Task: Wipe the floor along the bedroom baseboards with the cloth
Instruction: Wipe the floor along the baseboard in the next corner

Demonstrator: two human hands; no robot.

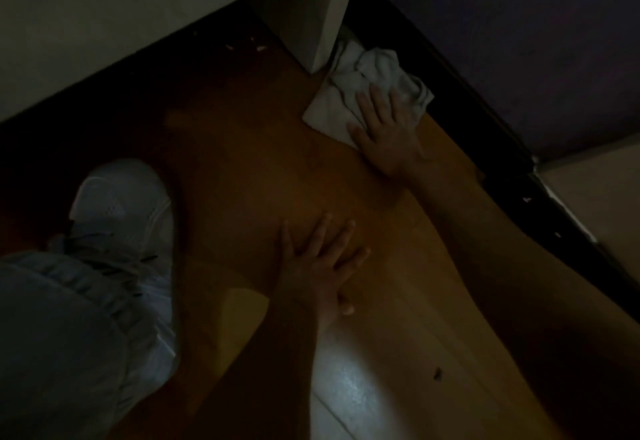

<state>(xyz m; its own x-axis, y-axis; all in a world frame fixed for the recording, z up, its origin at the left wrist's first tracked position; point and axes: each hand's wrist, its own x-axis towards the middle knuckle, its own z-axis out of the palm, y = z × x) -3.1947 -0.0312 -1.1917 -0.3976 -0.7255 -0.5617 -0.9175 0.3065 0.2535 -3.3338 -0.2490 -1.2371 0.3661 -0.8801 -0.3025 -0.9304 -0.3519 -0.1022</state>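
Observation:
A crumpled white cloth (360, 83) lies on the brown wooden floor (242, 148), beside the dark baseboard (460, 93) that runs down the right side. My right hand (388, 128) presses flat on the cloth's near edge with fingers straight and spread. Lower in the view, my left hand (318, 266) rests palm down on the bare floor with its fingers splayed, holding nothing.
A white furniture leg (322, 20) stands just left of the cloth, with a pale panel (104, 17) along the upper left. My white shoe (121, 211) and light trouser leg (62, 335) fill the lower left. Small debris (259, 47) lies near the panel, and a dark speck (438, 373) sits at lower right.

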